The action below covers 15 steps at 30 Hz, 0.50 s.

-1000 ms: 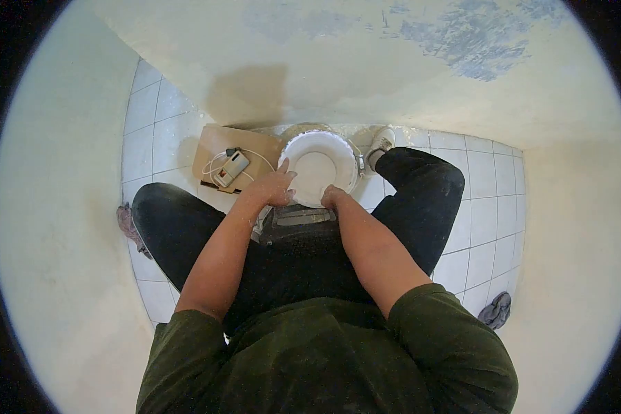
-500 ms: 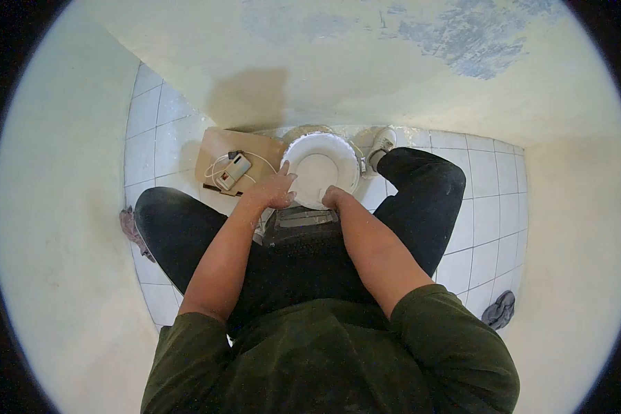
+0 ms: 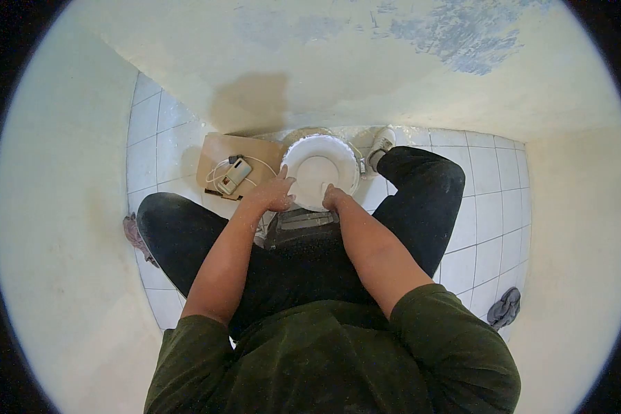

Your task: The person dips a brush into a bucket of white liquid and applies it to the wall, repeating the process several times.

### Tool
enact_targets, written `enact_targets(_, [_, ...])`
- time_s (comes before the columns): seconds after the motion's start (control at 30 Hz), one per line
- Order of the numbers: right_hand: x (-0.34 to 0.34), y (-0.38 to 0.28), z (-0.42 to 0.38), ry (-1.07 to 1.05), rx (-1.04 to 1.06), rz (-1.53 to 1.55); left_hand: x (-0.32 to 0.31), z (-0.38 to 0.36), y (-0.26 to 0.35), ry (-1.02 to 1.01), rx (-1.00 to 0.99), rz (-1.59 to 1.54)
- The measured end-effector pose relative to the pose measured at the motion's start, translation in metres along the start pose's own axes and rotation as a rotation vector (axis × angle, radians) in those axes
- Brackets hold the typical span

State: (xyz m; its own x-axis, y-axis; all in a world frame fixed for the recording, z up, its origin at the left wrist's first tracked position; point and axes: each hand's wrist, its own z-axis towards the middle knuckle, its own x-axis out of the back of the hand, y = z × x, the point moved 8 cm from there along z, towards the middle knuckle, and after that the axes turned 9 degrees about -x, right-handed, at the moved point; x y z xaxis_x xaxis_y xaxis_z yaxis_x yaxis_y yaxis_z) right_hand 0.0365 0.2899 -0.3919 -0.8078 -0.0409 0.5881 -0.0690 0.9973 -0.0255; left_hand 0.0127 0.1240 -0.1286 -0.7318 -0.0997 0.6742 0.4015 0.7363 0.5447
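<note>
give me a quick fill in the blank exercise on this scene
The left hand and right hand are at the near side of the ____ bucket.
The phone-like device lies ____ the brown cardboard.
The cardboard is on the person's ____ side of the bucket.
The short-sleeved shirt is dark ____.

Missing words: white; on; left; green

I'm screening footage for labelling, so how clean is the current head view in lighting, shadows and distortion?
Head view: black corners around a circular image; tiled floor lines bow outward; soft shadow on the cream wall above the brown cardboard; white round bucket brightly lit; fine detail at the hands too small to judge.
</note>
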Motion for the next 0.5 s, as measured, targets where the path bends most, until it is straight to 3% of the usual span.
enact_targets(0.1, [-0.020,-0.005,0.018,-0.092,0.153,-0.139,-0.001,0.000,-0.001,0.001,-0.006,0.001])
enact_targets(0.17, [-0.002,-0.001,-0.002,-0.093,0.068,0.001,0.001,-0.001,0.000,-0.008,0.004,-0.008])
enact_targets(0.23, [0.048,0.006,-0.068,-0.022,-0.201,0.343,0.001,0.000,0.000,-0.011,0.005,-0.014])
enact_targets(0.3, [0.012,-0.005,-0.018,-0.174,-0.033,0.176,0.000,-0.001,0.001,-0.014,0.004,-0.023])
enact_targets(0.37, [0.006,-0.005,-0.009,-0.183,0.000,0.112,0.000,-0.001,0.000,-0.013,-0.004,-0.031])
enact_targets(0.43, [0.026,0.005,-0.031,-0.048,-0.101,0.150,-0.002,0.001,-0.003,0.007,-0.008,-0.001])
enact_targets(0.5, [0.039,0.013,-0.032,0.033,-0.217,0.393,-0.005,0.003,-0.008,0.015,-0.010,0.012])
